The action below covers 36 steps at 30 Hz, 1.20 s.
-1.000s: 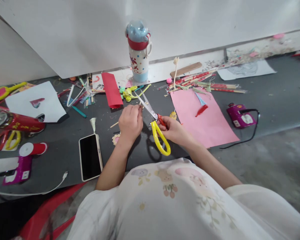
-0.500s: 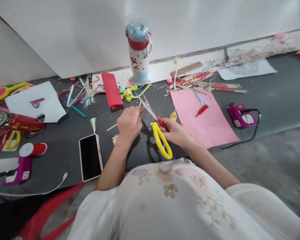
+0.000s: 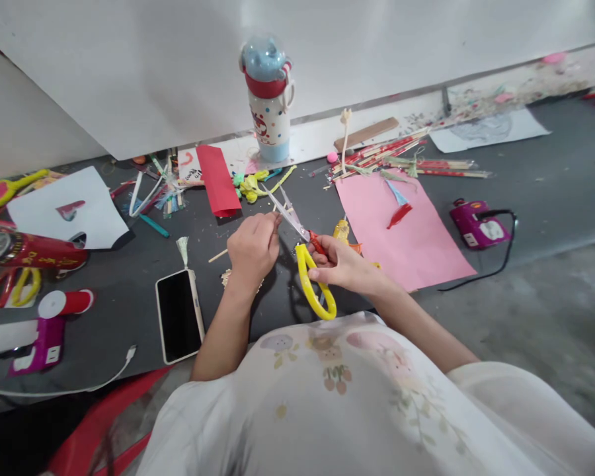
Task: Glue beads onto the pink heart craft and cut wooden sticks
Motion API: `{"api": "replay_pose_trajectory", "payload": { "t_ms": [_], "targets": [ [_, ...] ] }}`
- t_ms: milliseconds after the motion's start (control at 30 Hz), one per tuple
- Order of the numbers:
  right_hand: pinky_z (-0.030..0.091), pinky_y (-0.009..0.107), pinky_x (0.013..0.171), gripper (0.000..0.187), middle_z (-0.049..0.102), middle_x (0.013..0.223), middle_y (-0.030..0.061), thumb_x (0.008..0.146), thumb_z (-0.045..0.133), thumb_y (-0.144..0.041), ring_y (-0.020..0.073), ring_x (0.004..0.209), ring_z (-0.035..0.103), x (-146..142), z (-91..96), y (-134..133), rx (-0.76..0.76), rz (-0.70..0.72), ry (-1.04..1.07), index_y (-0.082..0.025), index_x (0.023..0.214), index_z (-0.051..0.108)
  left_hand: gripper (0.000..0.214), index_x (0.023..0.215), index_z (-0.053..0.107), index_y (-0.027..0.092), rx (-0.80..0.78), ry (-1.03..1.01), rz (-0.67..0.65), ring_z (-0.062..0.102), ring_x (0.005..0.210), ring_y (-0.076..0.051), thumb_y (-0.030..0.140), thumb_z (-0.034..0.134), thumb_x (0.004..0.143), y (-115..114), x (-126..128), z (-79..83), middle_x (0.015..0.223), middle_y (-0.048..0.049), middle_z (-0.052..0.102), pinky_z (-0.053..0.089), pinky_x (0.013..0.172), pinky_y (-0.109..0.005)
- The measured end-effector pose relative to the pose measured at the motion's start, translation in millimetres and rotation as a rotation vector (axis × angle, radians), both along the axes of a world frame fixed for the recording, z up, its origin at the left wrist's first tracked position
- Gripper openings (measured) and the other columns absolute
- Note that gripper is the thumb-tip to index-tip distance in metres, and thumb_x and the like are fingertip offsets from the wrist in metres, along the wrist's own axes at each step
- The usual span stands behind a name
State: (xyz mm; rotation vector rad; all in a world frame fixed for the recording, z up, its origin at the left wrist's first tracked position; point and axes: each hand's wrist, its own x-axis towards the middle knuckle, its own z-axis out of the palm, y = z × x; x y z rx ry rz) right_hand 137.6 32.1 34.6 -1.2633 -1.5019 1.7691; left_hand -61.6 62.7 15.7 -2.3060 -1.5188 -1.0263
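My right hand (image 3: 340,264) is closed on a pair of scissors (image 3: 306,268) with one yellow and one red handle, its thumb by the yellow loop. The blades are parted and point away to the upper left, near the fingertips of my left hand (image 3: 254,248). That left hand is curled with its fingers pinched together; whatever they hold is hidden or too small to name. Just beyond the blades lies a yellow-green crumpled piece (image 3: 254,187). Under my left wrist sit small pale bits (image 3: 227,277) on the dark tabletop.
A pink sheet (image 3: 401,231) lies to the right, with a purple box (image 3: 480,223) and cable past it. A bottle (image 3: 268,99) stands at the back. On the left are a phone (image 3: 179,316), a red thread spool (image 3: 74,303) and a red can (image 3: 39,248).
My right thumb has shifted onto the yellow handle loop, and the scissors have turned slightly. The left hand stays pinched by the blades. The whole view has shifted a little.
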Motion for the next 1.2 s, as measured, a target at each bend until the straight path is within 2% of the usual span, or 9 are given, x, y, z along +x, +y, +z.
{"api": "replay_pose_trajectory", "payload": {
  "t_ms": [67, 300, 433, 633, 867, 933, 1033, 1100, 1200],
  "targets": [
    [0.025, 0.024, 0.052, 0.056, 0.030, 0.073, -0.0079, 0.059, 0.079, -0.045, 0.0064, 0.060, 0.028, -2.2, 0.3, -1.1, -0.056, -0.006, -0.002, -0.020, 0.094, 0.043, 0.025, 0.097, 0.067, 0.019, 0.002, -0.008, -0.013, 0.061, 0.073, -0.017, 0.027, 0.044, 0.096, 0.0, 0.0, -0.2, 0.076, -0.0056, 0.067, 0.040, 0.067, -0.029],
    [0.026, 0.023, 0.053, 0.046, 0.029, 0.074, -0.0083, 0.061, 0.074, -0.032, 0.0053, 0.059, 0.028, -4.6, 2.6, -2.0, -0.049, -0.024, -0.014, -0.022, 0.091, 0.041, 0.023, 0.100, 0.067, 0.019, -0.015, -0.050, -0.041, 0.061, 0.074, -0.018, 0.027, 0.045, 0.096, -0.4, -0.4, 0.3, 0.076, -0.0059, 0.067, 0.039, 0.067, -0.031],
    [0.027, 0.023, 0.053, 0.044, 0.031, 0.072, -0.0086, 0.060, 0.073, -0.031, 0.0056, 0.059, 0.029, -4.1, 4.5, -1.0, -0.034, -0.032, -0.022, -0.022, 0.090, 0.041, 0.023, 0.101, 0.067, 0.019, 0.021, -0.029, -0.039, 0.061, 0.074, -0.017, 0.026, 0.045, 0.096, -0.4, -1.1, 0.0, 0.078, -0.0059, 0.068, 0.041, 0.068, -0.031],
    [0.027, 0.024, 0.053, 0.039, 0.033, 0.073, -0.0079, 0.065, 0.070, -0.029, 0.0065, 0.060, 0.031, -3.1, 3.5, -2.5, -0.034, -0.023, 0.084, -0.021, 0.092, 0.042, 0.024, 0.101, 0.068, 0.019, 0.035, -0.026, -0.029, 0.061, 0.072, -0.017, 0.026, 0.046, 0.096, -0.5, -2.0, 0.5, 0.079, -0.0063, 0.069, 0.042, 0.068, -0.030],
    [0.032, 0.026, 0.056, 0.035, 0.034, 0.075, -0.0066, 0.072, 0.069, -0.034, 0.0084, 0.061, 0.034, 0.0, 2.2, -4.2, 0.054, -0.011, -0.005, -0.023, 0.091, 0.042, 0.021, 0.103, 0.067, 0.019, 0.046, -0.034, -0.042, 0.060, 0.073, -0.017, 0.025, 0.048, 0.095, 2.4, -1.3, -1.8, 0.078, -0.0056, 0.068, 0.041, 0.068, -0.030],
    [0.033, 0.026, 0.056, 0.035, 0.034, 0.074, -0.0066, 0.072, 0.069, -0.036, 0.0088, 0.061, 0.034, -1.6, 1.5, -3.8, 0.053, -0.020, -0.014, -0.023, 0.090, 0.041, 0.020, 0.104, 0.066, 0.020, 0.056, -0.063, -0.035, 0.060, 0.079, -0.018, 0.025, 0.049, 0.094, 1.3, 0.9, -0.2, 0.084, -0.0066, 0.069, 0.042, 0.073, -0.032],
    [0.034, 0.026, 0.056, 0.036, 0.035, 0.073, -0.0071, 0.069, 0.069, -0.037, 0.0090, 0.061, 0.034, -7.2, -2.1, -3.0, 0.018, -0.070, 0.021, -0.023, 0.087, 0.042, 0.024, 0.114, 0.061, 0.021, 0.103, -0.178, -0.006, 0.059, 0.098, -0.023, 0.025, 0.048, 0.094, -7.1, 6.0, 7.3, 0.102, -0.0106, 0.066, 0.042, 0.089, -0.040],
    [0.035, 0.026, 0.057, 0.036, 0.037, 0.071, -0.0073, 0.068, 0.068, -0.038, 0.0093, 0.061, 0.036, -11.8, -6.6, -2.8, -0.008, -0.111, 0.033, -0.022, 0.088, 0.044, 0.027, 0.117, 0.058, 0.024, 0.140, -0.266, -0.101, 0.058, 0.098, -0.023, 0.024, 0.046, 0.093, -16.6, 10.7, 14.3, 0.104, -0.0103, 0.064, 0.043, 0.089, -0.041],
    [0.039, 0.027, 0.060, 0.034, 0.043, 0.071, -0.0064, 0.070, 0.066, -0.038, 0.0108, 0.064, 0.041, -16.9, -16.3, -3.3, -0.012, -0.139, 0.030, -0.020, 0.092, 0.047, 0.030, 0.113, 0.058, 0.028, 0.064, -0.331, -0.408, 0.058, 0.088, -0.022, 0.036, 0.035, 0.095, -31.2, 20.6, 22.3, 0.093, -0.0073, 0.065, 0.045, 0.081, -0.042]
  ]
}}
